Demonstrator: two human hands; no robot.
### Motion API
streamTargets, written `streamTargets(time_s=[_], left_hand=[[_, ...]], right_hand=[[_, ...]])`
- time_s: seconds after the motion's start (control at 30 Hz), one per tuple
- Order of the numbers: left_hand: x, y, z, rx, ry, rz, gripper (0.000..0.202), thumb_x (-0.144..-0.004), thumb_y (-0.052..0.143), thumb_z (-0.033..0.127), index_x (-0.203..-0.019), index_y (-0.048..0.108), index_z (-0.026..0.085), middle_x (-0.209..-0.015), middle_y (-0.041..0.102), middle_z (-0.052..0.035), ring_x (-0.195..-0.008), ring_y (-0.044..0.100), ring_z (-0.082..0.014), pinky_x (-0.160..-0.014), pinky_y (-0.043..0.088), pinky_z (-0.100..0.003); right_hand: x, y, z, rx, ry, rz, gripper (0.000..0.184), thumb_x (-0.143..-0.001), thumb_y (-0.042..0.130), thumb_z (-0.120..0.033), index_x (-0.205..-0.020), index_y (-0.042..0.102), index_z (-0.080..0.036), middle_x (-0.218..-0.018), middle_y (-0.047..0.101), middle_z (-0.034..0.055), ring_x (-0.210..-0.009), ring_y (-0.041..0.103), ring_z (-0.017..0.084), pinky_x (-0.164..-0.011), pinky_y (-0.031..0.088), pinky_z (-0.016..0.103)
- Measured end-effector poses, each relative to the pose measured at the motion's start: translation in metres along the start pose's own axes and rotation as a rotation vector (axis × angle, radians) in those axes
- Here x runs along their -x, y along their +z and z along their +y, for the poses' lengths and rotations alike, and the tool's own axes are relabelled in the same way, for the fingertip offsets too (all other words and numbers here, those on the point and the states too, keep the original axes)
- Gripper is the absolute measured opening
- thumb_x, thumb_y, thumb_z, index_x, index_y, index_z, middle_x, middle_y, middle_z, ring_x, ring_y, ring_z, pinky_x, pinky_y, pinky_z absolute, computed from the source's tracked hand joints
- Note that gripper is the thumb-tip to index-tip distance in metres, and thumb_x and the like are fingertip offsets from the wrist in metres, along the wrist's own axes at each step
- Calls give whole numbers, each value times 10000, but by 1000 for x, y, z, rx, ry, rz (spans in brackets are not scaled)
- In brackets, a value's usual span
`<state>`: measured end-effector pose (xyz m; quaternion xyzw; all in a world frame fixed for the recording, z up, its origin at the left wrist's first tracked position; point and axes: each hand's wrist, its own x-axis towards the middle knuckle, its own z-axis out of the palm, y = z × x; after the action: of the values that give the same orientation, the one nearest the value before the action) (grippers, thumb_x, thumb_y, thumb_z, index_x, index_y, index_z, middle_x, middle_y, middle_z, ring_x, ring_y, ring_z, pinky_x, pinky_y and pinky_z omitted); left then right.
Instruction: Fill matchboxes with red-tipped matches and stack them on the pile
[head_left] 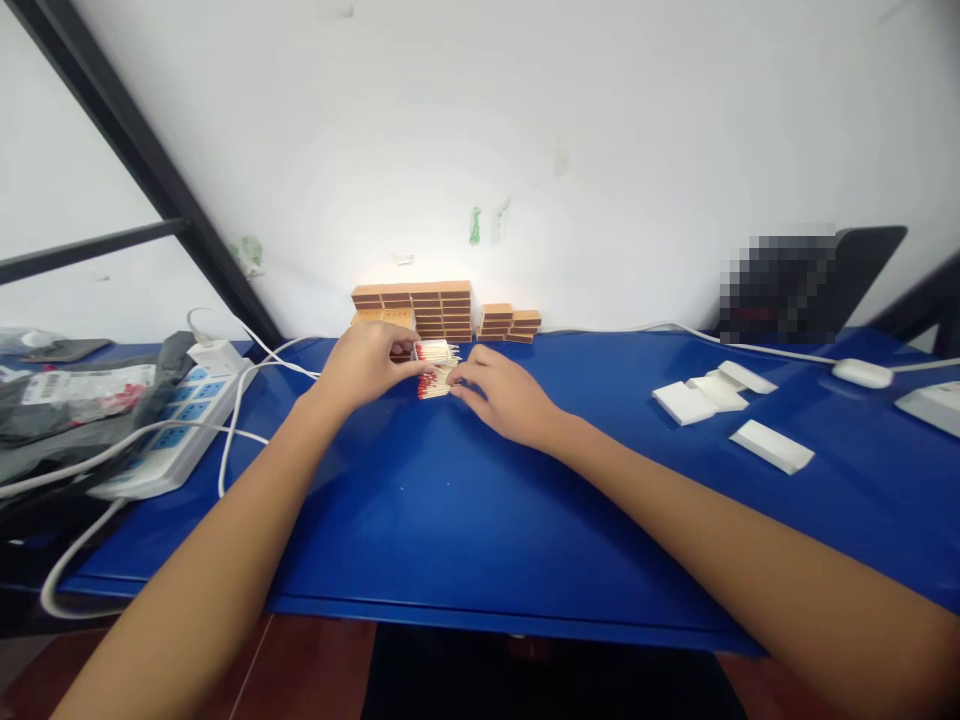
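Observation:
My left hand [377, 362] is closed around the side of a small white matchbox tray [430, 344], its thumb low in front. Red-tipped matches lie in the tray, with their pale ends sticking out to the right. Just in front is a loose bunch of matches [433, 385], red heads toward the left. Against the pale ends of this bunch, my right hand [504, 394] is closed in a pinch on some matches; how many is hidden by the fingers. Behind the hands stand stacked matchboxes [442, 310], brown-sided and orange-edged, with a smaller stack [496, 321] to their right.
Several white empty-looking trays [772, 446] lie at the right on the blue table [480, 540]. A power strip [184, 425] with white cables and a dark plastic package [82, 400] occupy the left. A cable with a white inline piece [862, 373] runs along the wall.

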<state>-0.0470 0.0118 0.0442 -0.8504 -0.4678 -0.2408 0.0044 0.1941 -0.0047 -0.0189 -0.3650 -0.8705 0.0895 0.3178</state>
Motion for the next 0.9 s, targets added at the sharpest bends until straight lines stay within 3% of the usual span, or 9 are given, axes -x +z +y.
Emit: streamTargets(time_s=[0.23,0.5,0.77,0.9], left_hand=[[0,2,1,-27,5,-7,208,-883,803,379,-987,820,200,-872,805,-74,-789,717,-243,-691,442,-323],[-1,3,0,-18,14,-10,201,-869,823,388,-919,806,194,-818,787,-60,-725,685,-226,-664,402,-321],[1,12,10,5,45,-83,295,-842,868,449,-982,835,192,-857,802,-74,-734,689,-229,-657,420,-313],[2,18,15,149,91,-100,351,-803,902,493,-1014,851,217,-904,825,-65,-773,717,-237,-705,474,-323]], right_hand=[[-4,14,-3,3,-28,-91,159,-1050,599,-210,-1063,757,-191,-1064,622,91,-962,599,218,-867,469,352],[-1,6,-1,-15,24,-152,114,-1034,616,-183,-930,662,-176,-1039,618,81,-916,580,199,-841,453,331],[0,-20,13,78,66,123,65,-1040,621,-208,-986,653,-191,-1033,615,81,-939,592,229,-834,453,350],[-1,-17,15,117,57,135,73,-1039,604,-188,-982,648,-199,-1043,619,87,-962,594,240,-832,453,355]])
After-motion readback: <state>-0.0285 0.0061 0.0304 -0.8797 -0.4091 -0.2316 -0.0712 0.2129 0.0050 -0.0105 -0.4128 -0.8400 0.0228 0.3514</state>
